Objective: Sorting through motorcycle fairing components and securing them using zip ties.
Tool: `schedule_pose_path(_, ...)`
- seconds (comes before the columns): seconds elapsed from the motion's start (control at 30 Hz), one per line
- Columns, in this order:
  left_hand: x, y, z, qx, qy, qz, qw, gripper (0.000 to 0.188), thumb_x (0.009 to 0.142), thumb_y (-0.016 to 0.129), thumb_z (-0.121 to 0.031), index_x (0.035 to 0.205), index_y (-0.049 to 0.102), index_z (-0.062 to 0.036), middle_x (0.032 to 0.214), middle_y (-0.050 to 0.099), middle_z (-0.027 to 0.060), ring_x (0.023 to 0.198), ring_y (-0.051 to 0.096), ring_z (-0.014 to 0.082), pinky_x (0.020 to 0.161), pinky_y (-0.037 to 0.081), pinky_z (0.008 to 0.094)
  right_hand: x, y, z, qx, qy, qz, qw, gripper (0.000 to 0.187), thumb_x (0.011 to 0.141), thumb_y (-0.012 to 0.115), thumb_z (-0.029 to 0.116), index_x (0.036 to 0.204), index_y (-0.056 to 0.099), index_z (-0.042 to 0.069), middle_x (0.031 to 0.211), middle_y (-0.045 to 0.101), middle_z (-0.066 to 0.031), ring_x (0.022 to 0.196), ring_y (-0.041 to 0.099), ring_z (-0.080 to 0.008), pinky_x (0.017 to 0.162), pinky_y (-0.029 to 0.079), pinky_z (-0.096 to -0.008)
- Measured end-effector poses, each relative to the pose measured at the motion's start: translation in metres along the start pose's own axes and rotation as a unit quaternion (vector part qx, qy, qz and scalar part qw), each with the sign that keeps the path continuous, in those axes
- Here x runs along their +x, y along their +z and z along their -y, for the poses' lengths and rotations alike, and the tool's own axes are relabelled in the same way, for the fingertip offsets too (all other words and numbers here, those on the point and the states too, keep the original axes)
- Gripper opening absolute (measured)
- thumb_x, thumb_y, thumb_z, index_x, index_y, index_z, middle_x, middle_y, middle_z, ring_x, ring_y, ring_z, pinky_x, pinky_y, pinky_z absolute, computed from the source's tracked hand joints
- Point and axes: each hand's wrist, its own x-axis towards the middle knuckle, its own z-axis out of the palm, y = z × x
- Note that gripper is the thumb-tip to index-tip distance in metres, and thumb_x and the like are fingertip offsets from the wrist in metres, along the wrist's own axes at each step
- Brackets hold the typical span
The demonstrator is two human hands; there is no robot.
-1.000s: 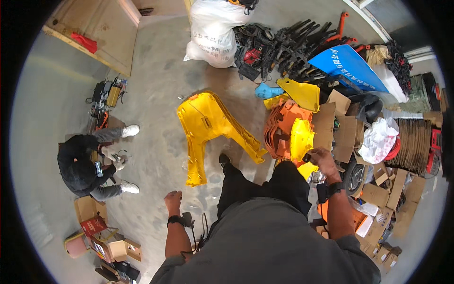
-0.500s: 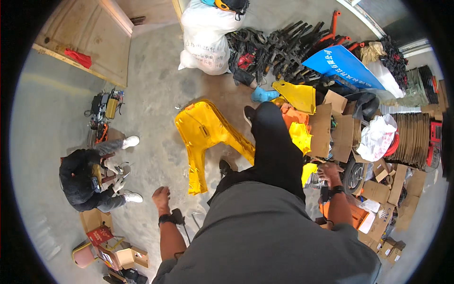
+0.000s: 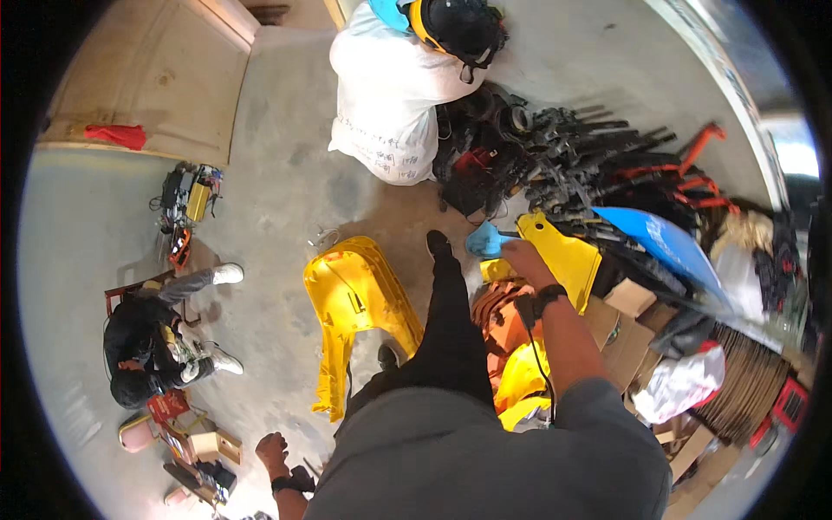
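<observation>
Blue piece [image 3: 486, 241] sits just left of the yellow panel [image 3: 568, 260], my landmark. Right hand [image 3: 525, 260] is at the panel's left edge, fingers partly curled, right by the blue piece; I can't tell from my feed if it grips anything. Left hand [image 3: 271, 451], well left of the panel and nearer the body, is loosely curled, nothing visible in it; out there for balance, I'd guess. Orange shells [image 3: 507, 325] lie on the panel's near side, nested, probably to save space. Yellow forked shells [image 3: 342, 277], farther left of it: same logic.
</observation>
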Motion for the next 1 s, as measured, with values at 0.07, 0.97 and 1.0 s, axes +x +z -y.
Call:
schedule_pose_path(0.07,-0.012,0.006,-0.028,0.081,0.010,-0.005,0.997,0.026,0.075,0.064,-0.013,0.096,0.066,0.0030,0.071,0.064,0.0084,0.057,0.060,0.0137,0.044,0.042,0.0258,0.077,-0.009,0.019,-0.009,-0.014,0.026,1.000,0.037,0.083,0.058,0.019,0.111,0.062,-0.004,0.105,0.067,-0.0195,0.100,0.063,-0.0326,0.089,0.048,-0.0376)
schedule_pose_path(0.97,-0.027,0.143,0.030,0.191,-0.162,0.030,0.968,0.021,0.077,0.063,-0.010,0.091,0.063,0.0050,0.065,0.061,0.0074,0.055,0.058,0.0117,0.043,0.043,0.0238,0.548,0.062,-0.069,-0.507,-0.317,0.056,0.800,0.018,0.081,0.054,0.015,0.078,0.070,0.005,0.085,0.068,-0.0154,0.085,0.064,-0.0357,0.078,0.049,-0.0513)
schedule_pose_path(1.0,-0.034,0.139,0.033,0.188,-0.167,0.031,0.967,0.021,0.077,0.063,-0.010,0.091,0.063,0.0051,0.065,0.061,0.0074,0.055,0.058,0.0117,0.043,0.043,0.0238,0.543,0.058,-0.054,-0.507,-0.320,0.061,0.798,0.018,0.081,0.054,0.015,0.078,0.070,0.005,0.085,0.068,-0.0154,0.085,0.064,-0.0357,0.078,0.049,-0.0513)
